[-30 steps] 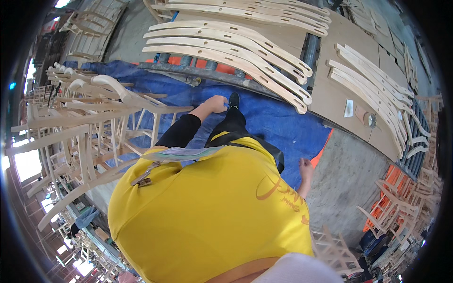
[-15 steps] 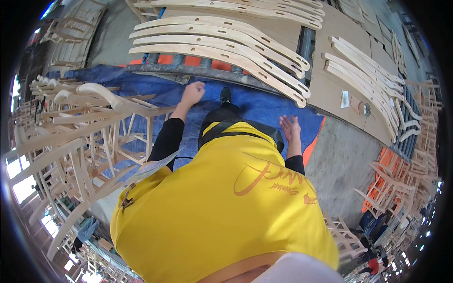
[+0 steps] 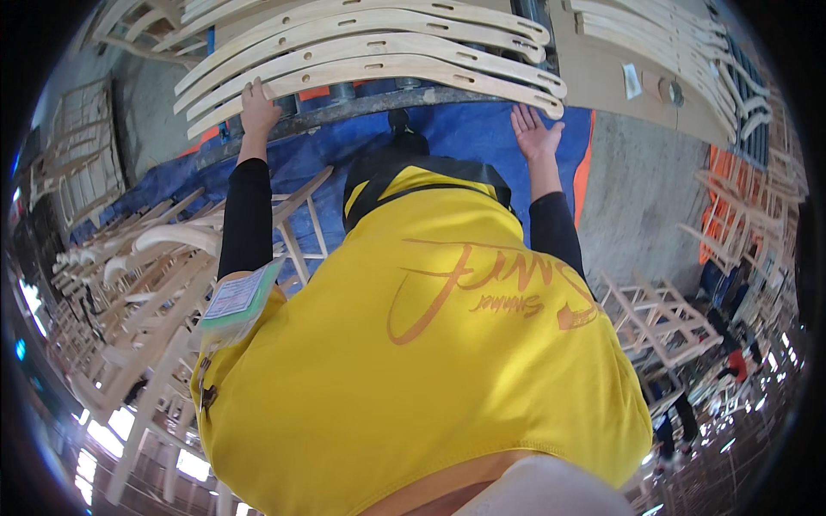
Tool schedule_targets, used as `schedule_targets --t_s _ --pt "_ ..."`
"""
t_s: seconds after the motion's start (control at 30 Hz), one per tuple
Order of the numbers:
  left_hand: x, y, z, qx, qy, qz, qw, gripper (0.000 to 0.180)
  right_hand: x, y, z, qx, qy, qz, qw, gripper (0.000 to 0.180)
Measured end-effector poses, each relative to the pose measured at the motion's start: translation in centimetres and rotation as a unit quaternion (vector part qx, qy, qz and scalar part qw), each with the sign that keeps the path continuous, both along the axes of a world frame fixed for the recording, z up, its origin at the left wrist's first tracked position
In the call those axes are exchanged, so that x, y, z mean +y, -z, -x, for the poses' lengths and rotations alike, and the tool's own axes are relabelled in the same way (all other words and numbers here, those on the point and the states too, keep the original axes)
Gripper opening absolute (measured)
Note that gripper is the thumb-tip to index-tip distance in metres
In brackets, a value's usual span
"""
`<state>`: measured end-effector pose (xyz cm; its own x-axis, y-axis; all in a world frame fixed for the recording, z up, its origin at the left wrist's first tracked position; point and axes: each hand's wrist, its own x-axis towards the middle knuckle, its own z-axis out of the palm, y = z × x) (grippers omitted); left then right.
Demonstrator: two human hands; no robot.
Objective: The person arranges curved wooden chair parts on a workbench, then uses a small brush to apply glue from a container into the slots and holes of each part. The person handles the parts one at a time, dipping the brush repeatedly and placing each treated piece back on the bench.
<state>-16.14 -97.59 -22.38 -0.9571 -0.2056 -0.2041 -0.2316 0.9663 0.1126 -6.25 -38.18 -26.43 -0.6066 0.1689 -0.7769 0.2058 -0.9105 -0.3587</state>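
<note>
i'm looking down into a crowded woodworking shop with a grey concrete floor (image 3: 641,185), a blue tarp (image 3: 465,129) spread over it and an orange sheet (image 3: 585,168) showing along the tarp's right edge. across the top of the view lies a row of long curved pale wooden chair parts with slots cut in them (image 3: 379,52), side by side on a dark metal rail (image 3: 361,103). my left hand (image 3: 256,101) is flat on the lowest curved piece near its left end, fingers spread over the wood, pressing rather than gripping. my right hand (image 3: 535,131) is open, palm up and fingers spread, just under the right end of that same piece; i cannot tell whether it touches the wood. both arms are in black sleeves, and a yellow shirt (image 3: 430,361) fills the middle of the view. to my left stand unfinished pale wooden chair frames (image 3: 146,284) stacked close together. more chair frames (image 3: 658,314) sit on the floor to my right, and another bundle of curved wooden pieces (image 3: 688,60) rests on a brown board (image 3: 602,86) at the upper right.
</note>
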Motion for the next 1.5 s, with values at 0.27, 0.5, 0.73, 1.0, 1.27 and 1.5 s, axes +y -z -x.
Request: schedule_targets --t_s 0.27,0.5,0.73,1.0,1.27,1.5 --pt "-0.9 -0.9 1.3 -0.031 0.104 0.100 0.989 0.113 -4.5 -1.3 1.5 -0.057 0.089 -0.036 0.994 0.100" --pt "-1.5 -1.5 3.8 -0.040 0.175 0.096 0.979 0.112 -6.7 -1.2 3.3 -0.125 0.166 -0.056 0.977 0.095" --pt "-1.6 -2.2 4.8 -0.067 0.170 0.095 0.979 0.105 -7.0 -1.5 4.6 -0.157 0.200 -0.037 0.967 0.090" --pt "-2.2 -3.3 4.8 -0.051 0.195 0.098 0.975 0.094 -6.9 -1.5 4.9 -0.178 0.166 -0.019 0.970 0.080" --pt "-3.2 -3.2 4.5 -0.020 0.194 0.086 0.977 0.097 -7.5 -3.5 6.1 -0.145 0.179 0.012 0.973 0.081" --pt "-2.4 -2.3 4.4 -0.031 0.147 0.078 0.986 0.107 -7.4 -4.5 9.7 -0.068 0.129 -0.006 0.989 0.097"
